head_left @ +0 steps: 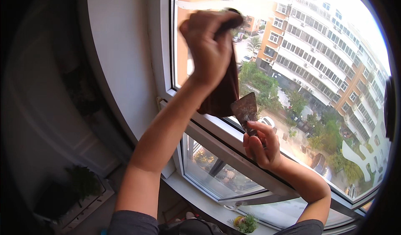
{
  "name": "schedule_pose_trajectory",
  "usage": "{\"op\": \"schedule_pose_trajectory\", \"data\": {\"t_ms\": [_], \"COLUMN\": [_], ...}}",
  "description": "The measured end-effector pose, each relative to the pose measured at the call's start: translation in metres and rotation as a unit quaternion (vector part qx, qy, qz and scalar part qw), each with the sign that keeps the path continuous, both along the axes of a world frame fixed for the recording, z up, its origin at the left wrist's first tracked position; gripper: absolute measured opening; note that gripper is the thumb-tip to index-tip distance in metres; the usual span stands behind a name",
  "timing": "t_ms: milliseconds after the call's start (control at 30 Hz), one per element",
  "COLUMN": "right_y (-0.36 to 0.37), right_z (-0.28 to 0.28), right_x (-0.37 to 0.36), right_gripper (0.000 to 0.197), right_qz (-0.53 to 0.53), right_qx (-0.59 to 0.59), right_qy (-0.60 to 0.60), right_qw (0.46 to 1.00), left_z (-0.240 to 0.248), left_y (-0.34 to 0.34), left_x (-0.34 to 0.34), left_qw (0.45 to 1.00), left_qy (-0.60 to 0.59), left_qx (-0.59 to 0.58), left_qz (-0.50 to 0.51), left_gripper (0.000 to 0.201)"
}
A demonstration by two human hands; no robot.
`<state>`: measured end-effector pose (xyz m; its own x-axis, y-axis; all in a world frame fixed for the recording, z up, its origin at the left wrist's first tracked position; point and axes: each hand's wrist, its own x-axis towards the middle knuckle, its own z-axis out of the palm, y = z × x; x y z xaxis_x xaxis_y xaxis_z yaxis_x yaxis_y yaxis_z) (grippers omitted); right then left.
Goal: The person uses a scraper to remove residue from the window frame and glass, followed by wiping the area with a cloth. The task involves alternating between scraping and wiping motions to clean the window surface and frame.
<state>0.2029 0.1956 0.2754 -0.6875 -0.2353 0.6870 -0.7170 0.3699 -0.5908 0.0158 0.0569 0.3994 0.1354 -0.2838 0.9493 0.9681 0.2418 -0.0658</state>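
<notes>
My left hand [206,44] is raised in front of the upper window pane, its fingers closed around a dark brown cloth [221,95]. A bunched end of the cloth sticks out above the fingers, and the rest hangs below the wrist toward the window frame. This hand is slightly blurred. Lower and to the right, my right hand [264,145] grips a scraper [245,108] by its handle. The scraper's flat, worn blade points upward, close to the hanging cloth. Whether the cloth touches the glass I cannot tell.
White window frame bars [234,139] run below both hands. A lower sash [221,172] is tilted ajar. White film patches [363,155] mark the pane. A potted plant [246,223] stands near the sill; another dark plant [83,180] stands at lower left.
</notes>
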Motion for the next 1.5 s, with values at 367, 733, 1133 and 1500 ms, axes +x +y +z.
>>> {"op": "schedule_pose_trajectory", "data": {"t_ms": [367,733,1133,1500], "right_y": [0.000,0.002,0.002,0.000], "right_z": [0.000,-0.002,0.001,0.000], "right_x": [0.000,-0.001,0.000,-0.001], "right_gripper": [0.034,0.035,0.035,0.035], "right_qz": [0.021,0.013,0.008,0.022], "right_qx": [-0.013,0.012,0.017,0.006], "right_qy": [-0.008,0.018,0.008,0.018], "right_qw": [1.000,1.000,1.000,1.000], "left_z": [-0.001,-0.004,0.002,0.006], "left_y": [-0.001,0.010,-0.002,0.002], "left_x": [0.004,0.018,0.014,0.003], "left_qw": [0.999,0.995,0.993,0.999], "left_qy": [-0.024,0.009,0.034,-0.029], "left_qx": [-0.027,-0.089,-0.106,-0.004], "left_qz": [-0.024,-0.048,0.048,0.037], "left_gripper": [0.027,0.028,0.029,0.024]}}
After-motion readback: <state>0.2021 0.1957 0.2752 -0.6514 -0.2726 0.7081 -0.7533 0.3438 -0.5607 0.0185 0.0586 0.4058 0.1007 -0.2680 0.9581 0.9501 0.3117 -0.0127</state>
